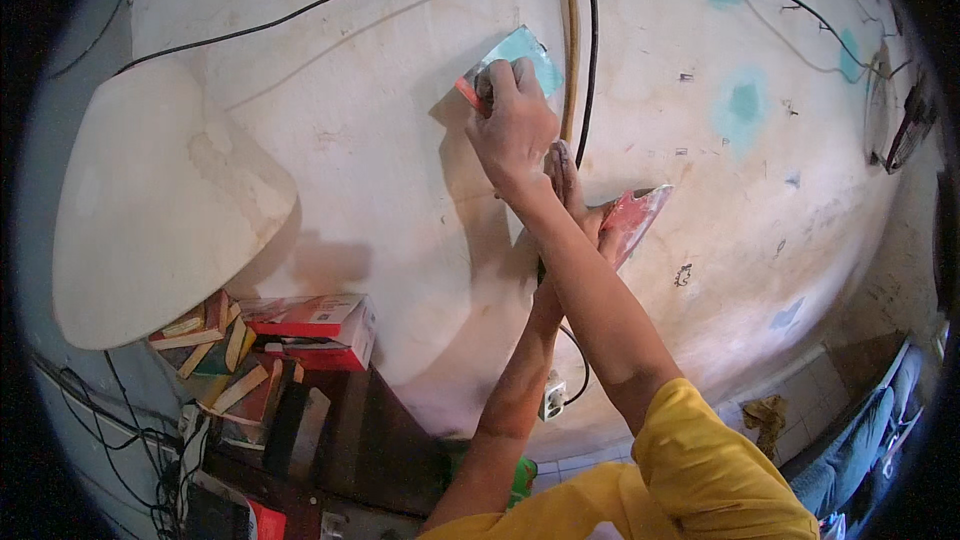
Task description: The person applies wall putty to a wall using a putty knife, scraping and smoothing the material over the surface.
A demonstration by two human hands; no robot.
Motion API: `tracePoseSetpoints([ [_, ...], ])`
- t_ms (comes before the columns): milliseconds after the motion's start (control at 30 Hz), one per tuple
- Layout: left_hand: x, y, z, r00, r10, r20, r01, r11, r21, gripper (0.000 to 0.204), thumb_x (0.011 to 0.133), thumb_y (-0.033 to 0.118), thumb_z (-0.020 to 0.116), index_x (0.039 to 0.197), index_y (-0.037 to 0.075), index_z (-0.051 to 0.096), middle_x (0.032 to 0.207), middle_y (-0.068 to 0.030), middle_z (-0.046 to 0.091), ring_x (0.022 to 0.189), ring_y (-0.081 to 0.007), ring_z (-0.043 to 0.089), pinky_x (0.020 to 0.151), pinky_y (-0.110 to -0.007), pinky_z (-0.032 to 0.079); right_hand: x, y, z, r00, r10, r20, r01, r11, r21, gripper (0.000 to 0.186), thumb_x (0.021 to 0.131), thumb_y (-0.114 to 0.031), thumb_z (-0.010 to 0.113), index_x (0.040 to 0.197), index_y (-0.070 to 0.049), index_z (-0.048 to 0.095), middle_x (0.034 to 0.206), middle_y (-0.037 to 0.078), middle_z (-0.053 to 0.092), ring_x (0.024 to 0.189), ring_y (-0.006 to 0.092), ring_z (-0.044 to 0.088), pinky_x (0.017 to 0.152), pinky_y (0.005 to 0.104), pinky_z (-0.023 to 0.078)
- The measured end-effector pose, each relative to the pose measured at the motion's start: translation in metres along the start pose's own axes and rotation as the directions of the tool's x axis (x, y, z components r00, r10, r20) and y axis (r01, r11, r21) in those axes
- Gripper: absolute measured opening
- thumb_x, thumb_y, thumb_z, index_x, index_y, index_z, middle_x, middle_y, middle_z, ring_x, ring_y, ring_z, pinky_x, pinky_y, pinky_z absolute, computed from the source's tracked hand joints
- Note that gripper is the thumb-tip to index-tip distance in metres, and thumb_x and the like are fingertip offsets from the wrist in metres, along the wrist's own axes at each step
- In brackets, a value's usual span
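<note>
My right hand (513,125) reaches up and to the left, crossing over my left arm. It grips a flat scraper-like plate (527,50), light blue with a red-orange edge, close against the off-white wall (370,160). Just below it, partly hidden behind my right forearm, my left hand (572,195) is near the hanging cables. A red flat piece (635,223) with whitish smears is held in it, pointing up and right; the exact kind of tool does not show. Pale dust coats the fingers.
A black cable (590,50) and a brown one (572,40) run down the wall. A white lampshade-like shape (160,210) stands at left, above books (240,380) and a red-and-white box (320,325). Low down is a wall socket (553,397). A fan (905,125) is at far right.
</note>
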State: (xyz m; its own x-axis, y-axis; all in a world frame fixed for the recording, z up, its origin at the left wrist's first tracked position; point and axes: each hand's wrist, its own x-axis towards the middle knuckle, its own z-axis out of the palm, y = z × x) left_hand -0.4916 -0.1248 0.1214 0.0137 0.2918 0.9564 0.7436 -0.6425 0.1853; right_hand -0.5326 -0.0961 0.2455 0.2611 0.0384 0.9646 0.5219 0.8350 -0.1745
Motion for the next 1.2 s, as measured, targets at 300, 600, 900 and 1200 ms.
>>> tracePoseSetpoints([
  [300,0.000,-0.010,0.000,0.994,0.005,0.112,-0.008,1.000,0.023,0.043,0.084,0.025,0.055,0.117,-0.003,0.053,0.138,-0.0289,0.032,0.129,-0.0431,0.026,0.108,-0.050,0.018,-0.003,0.004,0.009,0.995,0.007,0.103,-0.005,1.000,-0.019,0.030,0.064,-0.016,0.074,0.083,-0.009,0.052,0.084,0.009,0.052,0.070,0.0329,0.056,0.053,0.0419,0.044],
  [600,-0.002,-0.013,0.002,0.993,0.018,0.120,-0.017,1.000,-0.010,0.042,0.085,0.026,0.054,0.116,-0.003,0.053,0.135,-0.0277,0.036,0.127,-0.0424,0.029,0.107,-0.050,0.019,0.011,0.003,0.001,0.931,0.031,0.364,-0.010,0.998,-0.061,0.037,0.078,-0.035,0.069,0.089,-0.001,0.056,0.094,0.019,0.057,0.076,0.0366,0.062,0.059,0.0454,0.049],
  [900,-0.005,-0.022,0.012,0.992,0.002,0.128,0.007,0.998,-0.069,0.042,0.085,0.026,0.053,0.116,-0.002,0.054,0.132,-0.0264,0.039,0.124,-0.0417,0.032,0.106,-0.051,0.020,0.016,0.007,-0.007,0.893,-0.047,0.447,0.062,0.998,-0.019,0.030,0.076,-0.026,0.070,0.085,0.001,0.058,0.090,0.021,0.057,0.077,0.0375,0.062,0.063,0.0448,0.050],
  [1200,-0.009,-0.029,0.019,0.991,0.008,0.131,0.007,0.994,-0.112,0.042,0.086,0.027,0.052,0.116,-0.002,0.054,0.129,-0.0251,0.043,0.121,-0.0410,0.035,0.105,-0.051,0.022,0.000,0.005,-0.030,0.870,-0.072,0.487,0.065,0.997,0.032,0.033,0.080,-0.026,0.067,0.091,-0.001,0.051,0.088,0.021,0.055,0.077,0.0395,0.060,0.063,0.0471,0.048],
])
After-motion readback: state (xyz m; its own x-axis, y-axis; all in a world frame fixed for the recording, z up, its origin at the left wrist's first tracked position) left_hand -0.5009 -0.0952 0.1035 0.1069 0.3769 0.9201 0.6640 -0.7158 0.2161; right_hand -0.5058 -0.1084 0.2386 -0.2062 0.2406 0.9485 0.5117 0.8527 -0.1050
